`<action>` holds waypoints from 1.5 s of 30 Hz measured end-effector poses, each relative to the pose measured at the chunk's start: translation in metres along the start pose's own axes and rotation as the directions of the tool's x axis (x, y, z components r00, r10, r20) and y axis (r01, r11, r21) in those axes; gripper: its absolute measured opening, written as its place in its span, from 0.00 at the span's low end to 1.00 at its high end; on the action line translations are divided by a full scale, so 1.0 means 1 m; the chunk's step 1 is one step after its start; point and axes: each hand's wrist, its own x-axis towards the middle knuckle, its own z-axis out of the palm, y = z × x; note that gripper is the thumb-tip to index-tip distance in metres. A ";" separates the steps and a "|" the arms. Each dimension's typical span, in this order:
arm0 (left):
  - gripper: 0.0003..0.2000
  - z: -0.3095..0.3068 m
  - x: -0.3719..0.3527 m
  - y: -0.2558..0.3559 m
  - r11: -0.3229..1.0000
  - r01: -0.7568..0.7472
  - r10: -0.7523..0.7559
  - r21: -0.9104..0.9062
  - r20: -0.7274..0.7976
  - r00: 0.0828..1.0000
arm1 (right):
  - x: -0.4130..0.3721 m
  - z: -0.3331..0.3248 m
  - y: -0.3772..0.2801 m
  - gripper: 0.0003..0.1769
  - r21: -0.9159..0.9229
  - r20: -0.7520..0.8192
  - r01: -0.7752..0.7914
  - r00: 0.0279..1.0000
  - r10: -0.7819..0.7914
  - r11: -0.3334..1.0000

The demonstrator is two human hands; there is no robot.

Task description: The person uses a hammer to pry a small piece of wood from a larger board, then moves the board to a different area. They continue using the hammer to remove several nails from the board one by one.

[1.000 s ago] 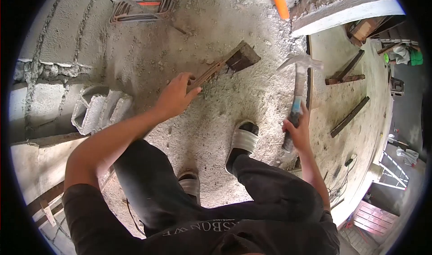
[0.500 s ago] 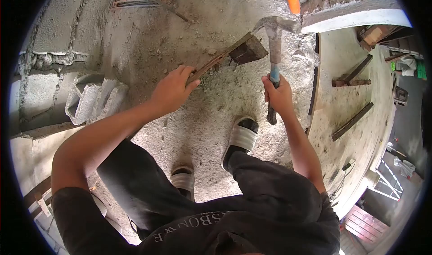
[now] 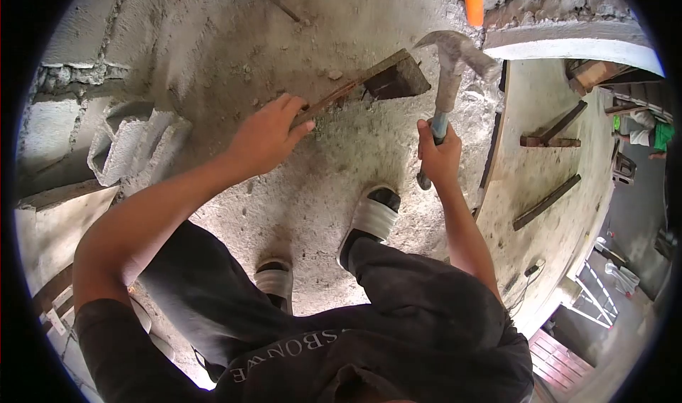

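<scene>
My left hand (image 3: pixel 273 134) is closed round the near end of a narrow wooden strip (image 3: pixel 334 99). At the strip's far end sits a dark wooden block (image 3: pixel 401 79), close to the rough concrete floor. A claw hammer (image 3: pixel 449 76) is upright in my right hand (image 3: pixel 439 151), which grips its blue and black handle. The hammer's head is just right of the block, not touching it, with the claw pointing left.
Hollow concrete blocks (image 3: pixel 131 143) stand at left. An orange object (image 3: pixel 472 1) lies at the top. On the right are a board (image 3: pixel 540 183) with wooden pieces and a drop to a lower area with a ladder (image 3: pixel 593 296). A person's arm shows at far right.
The hammer has tilted and its head has shifted slightly right, away from the block. The view has shifted a little; my left hand still holds the strip.
</scene>
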 end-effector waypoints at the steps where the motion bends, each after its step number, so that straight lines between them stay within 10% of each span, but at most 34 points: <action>1: 0.22 -0.001 0.001 0.000 1.000 0.002 -0.002 0.003 0.012 1.000 | 0.000 0.001 0.004 0.19 0.009 0.005 -0.003 1.000 0.003 1.000; 12: 0.22 0.005 -0.001 -0.007 0.995 -0.091 0.093 0.038 -0.065 0.994 | 0.004 -0.004 -0.008 0.20 -0.216 0.012 0.016 1.000 -0.014 0.976; 16: 0.21 0.004 0.000 -0.004 0.999 -0.036 0.037 0.019 -0.031 0.999 | -0.001 -0.003 -0.017 0.19 0.044 -0.048 0.014 0.999 -0.012 0.999; 19: 0.21 0.005 -0.003 -0.002 0.998 -0.049 0.050 0.046 -0.036 0.998 | -0.005 0.012 0.018 0.20 -0.250 -0.020 0.077 0.996 -0.084 0.965; 34: 0.23 0.002 0.001 -0.009 0.998 -0.039 0.040 0.052 -0.015 0.999 | -0.002 0.003 -0.013 0.18 0.030 -0.061 -0.040 0.997 0.042 0.999; 36: 0.23 0.002 0.001 -0.008 0.996 -0.050 0.053 0.067 -0.037 0.998 | -0.002 0.016 0.006 0.17 -0.252 -0.023 0.024 0.999 -0.030 0.967; 45: 0.21 0.002 0.001 -0.010 0.997 -0.061 0.062 0.057 -0.011 0.998 | 0.009 0.010 0.014 0.15 -0.329 -0.031 0.093 0.994 -0.109 0.940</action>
